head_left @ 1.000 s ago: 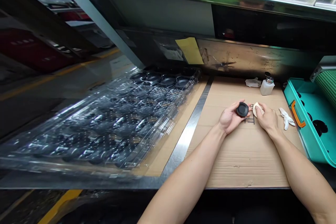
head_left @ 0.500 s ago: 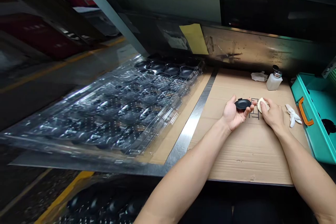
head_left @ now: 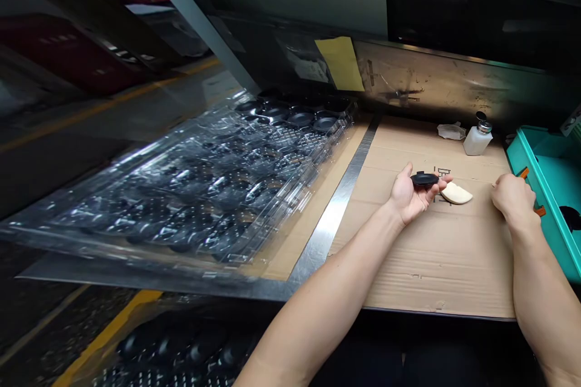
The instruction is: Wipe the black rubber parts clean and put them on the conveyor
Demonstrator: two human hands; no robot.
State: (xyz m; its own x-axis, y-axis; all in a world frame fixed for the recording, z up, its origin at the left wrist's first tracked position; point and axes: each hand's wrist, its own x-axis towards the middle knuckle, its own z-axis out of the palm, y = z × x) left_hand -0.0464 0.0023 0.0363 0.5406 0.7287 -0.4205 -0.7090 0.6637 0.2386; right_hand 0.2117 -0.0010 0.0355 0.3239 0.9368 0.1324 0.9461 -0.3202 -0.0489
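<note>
My left hand [head_left: 411, 196] holds a small black round plastic lid [head_left: 425, 179] with a little tab on its rim. The lid lies flat across my palm and fingers, over the cardboard. Just right of those fingertips, a cream-coloured sponge pad [head_left: 456, 194] rests on the cardboard [head_left: 408, 266]. My right hand [head_left: 514, 198] is lowered at the cardboard's right side, its fingers curled downward. It covers the spot where a twisted white cloth lay, and whatever its fingers grip is hidden.
A large clear plastic tray [head_left: 181, 187] with black round parts fills the left of the bench. A teal bin [head_left: 556, 236] with an orange handle [head_left: 540, 210] stands at right. A pump bottle [head_left: 478, 138] and crumpled translucent piece [head_left: 451, 131] sit behind.
My right hand has let go of the sponge pad, leaving it on the cardboard, and has moved right onto the white cloth's spot. My left hand still holds the black lid.
</note>
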